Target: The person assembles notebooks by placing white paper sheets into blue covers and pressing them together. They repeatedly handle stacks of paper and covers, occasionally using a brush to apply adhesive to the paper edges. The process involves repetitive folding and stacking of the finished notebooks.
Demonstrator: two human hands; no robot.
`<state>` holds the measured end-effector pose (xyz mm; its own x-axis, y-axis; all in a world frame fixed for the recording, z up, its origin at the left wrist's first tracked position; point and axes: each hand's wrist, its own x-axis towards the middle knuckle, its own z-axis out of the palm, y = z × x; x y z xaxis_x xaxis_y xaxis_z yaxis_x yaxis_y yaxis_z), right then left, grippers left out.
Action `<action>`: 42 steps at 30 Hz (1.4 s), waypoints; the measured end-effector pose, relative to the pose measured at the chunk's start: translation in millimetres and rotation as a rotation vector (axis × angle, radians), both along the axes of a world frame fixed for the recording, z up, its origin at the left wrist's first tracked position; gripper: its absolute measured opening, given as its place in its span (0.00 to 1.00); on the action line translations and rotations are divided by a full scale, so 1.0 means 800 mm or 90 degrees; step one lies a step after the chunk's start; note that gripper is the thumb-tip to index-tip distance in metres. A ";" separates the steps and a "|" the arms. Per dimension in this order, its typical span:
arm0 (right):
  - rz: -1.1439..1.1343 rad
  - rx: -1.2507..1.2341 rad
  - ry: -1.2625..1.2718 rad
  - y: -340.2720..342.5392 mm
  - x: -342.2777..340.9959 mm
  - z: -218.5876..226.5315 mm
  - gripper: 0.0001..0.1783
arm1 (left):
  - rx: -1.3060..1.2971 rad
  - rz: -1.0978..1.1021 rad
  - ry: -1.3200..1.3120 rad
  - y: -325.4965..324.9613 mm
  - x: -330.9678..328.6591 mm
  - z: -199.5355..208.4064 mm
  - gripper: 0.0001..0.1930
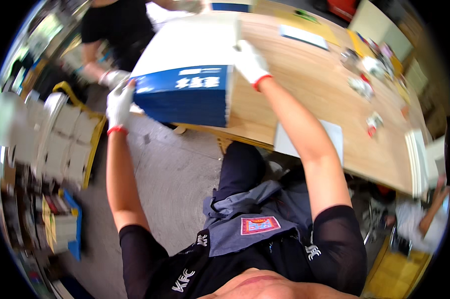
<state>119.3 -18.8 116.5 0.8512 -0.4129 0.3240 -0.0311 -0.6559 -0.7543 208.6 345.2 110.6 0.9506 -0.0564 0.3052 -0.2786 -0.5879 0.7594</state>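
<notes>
On my far left a yellow cart (93,149) stands on the concrete floor (175,174), loaded with white bundles (65,144); they are blurred. Below it lie more stacks of printed sheets (60,219) beside a blue edge.

My left hand (119,102), in a white glove with a red cuff, presses flat against the left end of a big stack of paper (187,65) with a white top and a blue printed side. I cannot tell whether my fingers curl under it. The stack rests on the near left corner of the wooden table (309,89) and juts past the edge, tilted a little toward me. Just behind my left hand, another person's gloved hand (113,77) is near the same corner of the stack.

My right hand (251,62), gloved the same way, lies on the stack's right upper edge, fingers bent over the top.

Further right on the table lie a white sheet (304,36), another white sheet (334,139) at the near edge, and small scattered packets (364,84). At the far right stands 1 more white stack (416,159).
</notes>
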 end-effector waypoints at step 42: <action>-0.369 0.166 0.076 0.113 -0.672 -0.148 0.09 | 0.011 -0.984 -0.331 -0.552 -0.425 -0.073 0.27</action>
